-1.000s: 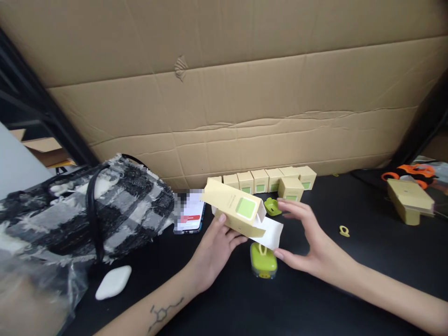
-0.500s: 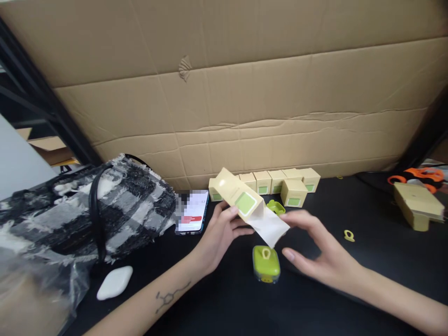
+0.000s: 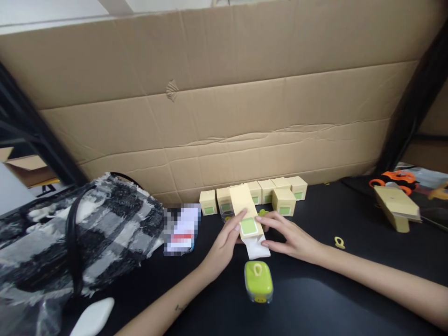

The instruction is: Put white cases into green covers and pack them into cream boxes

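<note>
A flattened cream carton (image 3: 241, 199) with a green square printed on it is held in front of me, its white inner flap (image 3: 257, 249) hanging toward me. My left hand (image 3: 224, 240) grips the carton's left side, thumb on the front face. At its right edge, my right hand (image 3: 294, 234) pinches the carton near the opening, fingers and thumb bent around it. Just below lies a small green case (image 3: 258, 278) with a clear body and a pale yellow ring on its lid. Behind the right fingers, a green piece (image 3: 263, 213) shows only in part.
Several small cream boxes (image 3: 208, 202) line the cardboard wall (image 3: 224, 107). A phone (image 3: 182, 231), a fringed checked bag (image 3: 115, 238) and a white rounded object (image 3: 94, 317) are left. To the right lie a yellow ring (image 3: 339, 242), flat cartons (image 3: 395, 205) and orange-handled scissors (image 3: 401, 177).
The carton has turned more upright and come lower. My right hand, apart from the carton before, has closed on its right edge. The view has tilted up somewhat.
</note>
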Demonstrator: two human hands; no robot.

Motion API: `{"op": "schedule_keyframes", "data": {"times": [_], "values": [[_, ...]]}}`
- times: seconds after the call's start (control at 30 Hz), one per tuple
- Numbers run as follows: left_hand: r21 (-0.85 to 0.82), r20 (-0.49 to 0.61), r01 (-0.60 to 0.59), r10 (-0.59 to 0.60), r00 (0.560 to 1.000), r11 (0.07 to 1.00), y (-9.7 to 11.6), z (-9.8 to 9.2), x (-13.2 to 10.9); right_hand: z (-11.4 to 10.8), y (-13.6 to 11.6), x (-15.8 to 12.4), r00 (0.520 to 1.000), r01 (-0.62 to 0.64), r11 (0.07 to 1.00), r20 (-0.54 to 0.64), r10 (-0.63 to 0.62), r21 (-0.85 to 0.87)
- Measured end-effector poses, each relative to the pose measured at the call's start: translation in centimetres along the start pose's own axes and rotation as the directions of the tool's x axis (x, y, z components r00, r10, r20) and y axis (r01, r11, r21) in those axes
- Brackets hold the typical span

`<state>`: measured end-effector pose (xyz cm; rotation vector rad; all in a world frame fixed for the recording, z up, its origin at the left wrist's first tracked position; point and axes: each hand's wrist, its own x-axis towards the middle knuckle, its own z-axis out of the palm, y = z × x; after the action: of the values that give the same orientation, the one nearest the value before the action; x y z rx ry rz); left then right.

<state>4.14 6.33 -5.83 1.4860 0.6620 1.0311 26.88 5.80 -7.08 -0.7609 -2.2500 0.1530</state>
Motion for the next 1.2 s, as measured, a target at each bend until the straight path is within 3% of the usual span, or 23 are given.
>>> {"op": "schedule_keyframes", "data": {"times": [0.2,0.43,0.7,0.9,1.2], "values": [[0.004,0.233,-0.060,0.057,0.971,0.998,0.0,-0.5,-0.2,-0.1,-0.4,-0.3,0.998,-0.052,0.998,0.023,0.052,0.022],[0.062,0.291,-0.041,0.021,0.956,0.997,-0.1,-2.0,0.2,0.3,-0.3,-0.4,0.993,-0.096,0.993,0.069,0.091,0.071],[-0.001,0.435,0.023,-0.020,0.900,1.000,0.1,-2.4,0.5,0.2,0.5,-0.7,0.989,-0.110,0.992,0.106,0.103,0.067],[0.012,0.433,0.049,-0.049,0.900,0.999,0.1,-2.6,0.5,0.0,0.1,-0.7,0.987,-0.113,0.992,0.118,0.106,0.054],[-0.006,0.258,0.086,-0.081,0.963,0.996,0.0,-2.1,0.5,-0.4,0.0,-0.8,0.988,-0.041,0.999,0.150,0.042,-0.006]]}}
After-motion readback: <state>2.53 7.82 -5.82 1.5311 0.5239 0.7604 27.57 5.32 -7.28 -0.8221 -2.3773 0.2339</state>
